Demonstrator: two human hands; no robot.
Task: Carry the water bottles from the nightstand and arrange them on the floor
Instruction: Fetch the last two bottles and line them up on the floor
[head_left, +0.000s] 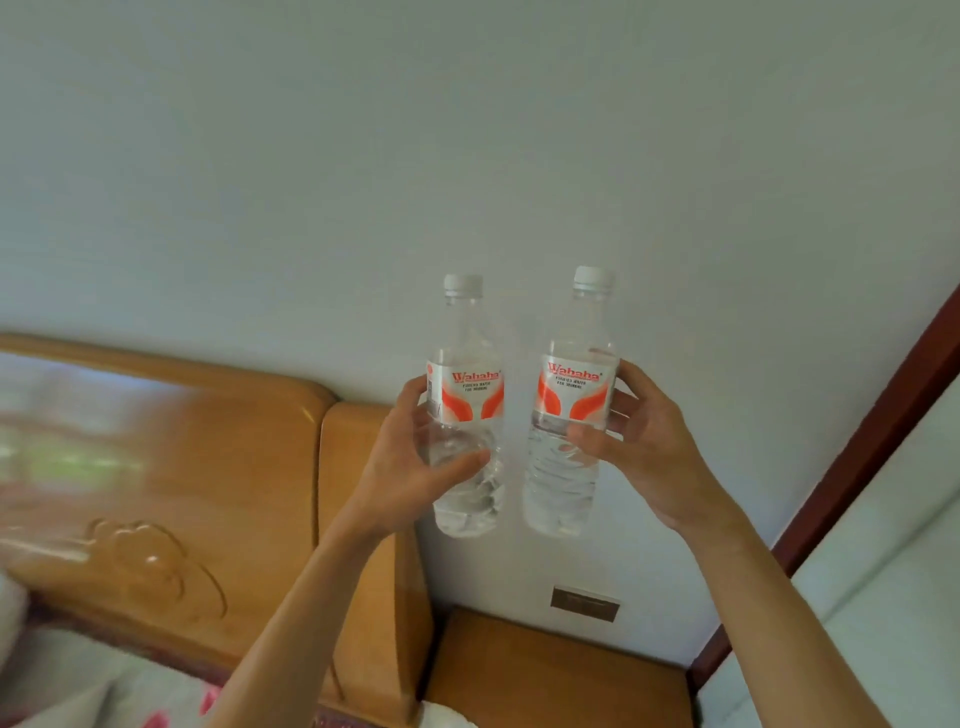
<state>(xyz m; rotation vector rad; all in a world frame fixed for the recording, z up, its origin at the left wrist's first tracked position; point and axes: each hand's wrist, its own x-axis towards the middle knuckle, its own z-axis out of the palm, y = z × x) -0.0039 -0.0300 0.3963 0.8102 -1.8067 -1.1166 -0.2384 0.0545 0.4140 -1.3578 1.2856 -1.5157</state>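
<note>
Two clear water bottles are held upright in the air before a pale wall, side by side and apart. Each has a white cap and a red-and-white label reading "Wahaha".

The left hand wraps its fingers round the left bottle. The right hand grips the right bottle.

Below them is one wooden nightstand, with a wooden headboard to its left.

glossy orange-brown wooden nightstand
</note>
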